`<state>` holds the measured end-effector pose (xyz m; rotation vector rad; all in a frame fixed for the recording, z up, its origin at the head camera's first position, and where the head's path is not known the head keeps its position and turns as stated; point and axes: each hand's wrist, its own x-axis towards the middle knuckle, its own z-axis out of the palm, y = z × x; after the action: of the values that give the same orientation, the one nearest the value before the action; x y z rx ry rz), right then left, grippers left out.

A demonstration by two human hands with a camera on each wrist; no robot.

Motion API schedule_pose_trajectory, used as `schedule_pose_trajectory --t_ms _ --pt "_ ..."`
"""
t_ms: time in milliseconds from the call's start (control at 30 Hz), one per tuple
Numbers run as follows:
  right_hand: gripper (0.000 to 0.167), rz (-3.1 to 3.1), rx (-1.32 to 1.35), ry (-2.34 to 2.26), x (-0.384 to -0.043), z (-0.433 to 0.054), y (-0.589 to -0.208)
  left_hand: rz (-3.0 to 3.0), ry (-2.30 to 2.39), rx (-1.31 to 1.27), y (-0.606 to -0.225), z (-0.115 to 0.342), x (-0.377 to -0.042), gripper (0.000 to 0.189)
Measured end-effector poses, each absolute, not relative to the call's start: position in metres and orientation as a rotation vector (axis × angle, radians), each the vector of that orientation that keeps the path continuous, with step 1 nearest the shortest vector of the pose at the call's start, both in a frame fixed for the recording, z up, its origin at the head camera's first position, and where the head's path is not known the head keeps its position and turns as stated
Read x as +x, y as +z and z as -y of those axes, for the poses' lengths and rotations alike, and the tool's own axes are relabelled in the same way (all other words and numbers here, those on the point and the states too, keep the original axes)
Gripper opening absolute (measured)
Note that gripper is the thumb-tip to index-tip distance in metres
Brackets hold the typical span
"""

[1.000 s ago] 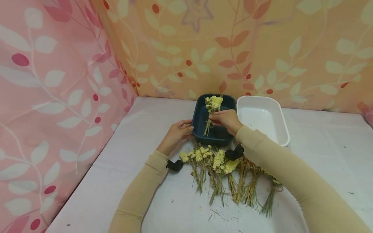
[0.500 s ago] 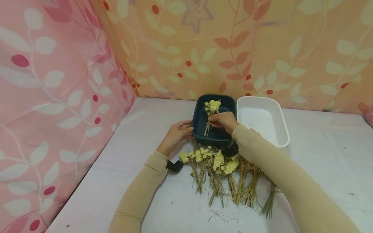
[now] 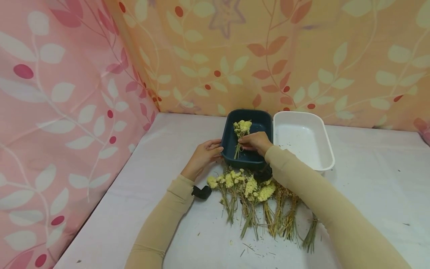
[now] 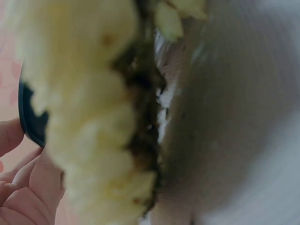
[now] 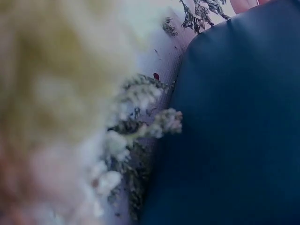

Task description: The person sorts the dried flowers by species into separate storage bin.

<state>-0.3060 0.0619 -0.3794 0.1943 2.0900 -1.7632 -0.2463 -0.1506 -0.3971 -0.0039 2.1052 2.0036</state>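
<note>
In the head view my right hand (image 3: 256, 142) pinches the stems of a small bunch of pale yellow dried flowers (image 3: 243, 127). The bunch is over the inside of a dark blue tray (image 3: 248, 163), its blooms toward the back wall. At the tray's left side, my left hand (image 3: 203, 154) touches the edge with relaxed fingers and thumb. The left wrist view shows that thumb (image 4: 10, 136) at the tray's rim, partly behind blurred yellow blooms (image 4: 89, 126). Dark blue tray wall (image 5: 234, 122) fills much of the right wrist view.
Several tied bunches of dried flowers (image 3: 250, 186) lie in a row in front of the blue tray, partly under the right arm. A white tray (image 3: 329, 151) stands to its right. Stem bits (image 3: 248, 247) litter the white cloth (image 3: 188, 231). A patterned curtain (image 3: 201, 56) stands behind.
My right hand has moved slightly down and toward me with the flower bunch, lower into the blue tray. The left hand has stayed at the tray's edge.
</note>
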Motion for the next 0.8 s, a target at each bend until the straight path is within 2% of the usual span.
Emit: schedule_pose_trajectory --t_ms 800 --pt "0.037 -2.019 0.249 -1.718 -0.3091 -0.0623 -0.3777 -2.096 2.009 0.017 -0.3965 0.1508 -0.2437 0.047"
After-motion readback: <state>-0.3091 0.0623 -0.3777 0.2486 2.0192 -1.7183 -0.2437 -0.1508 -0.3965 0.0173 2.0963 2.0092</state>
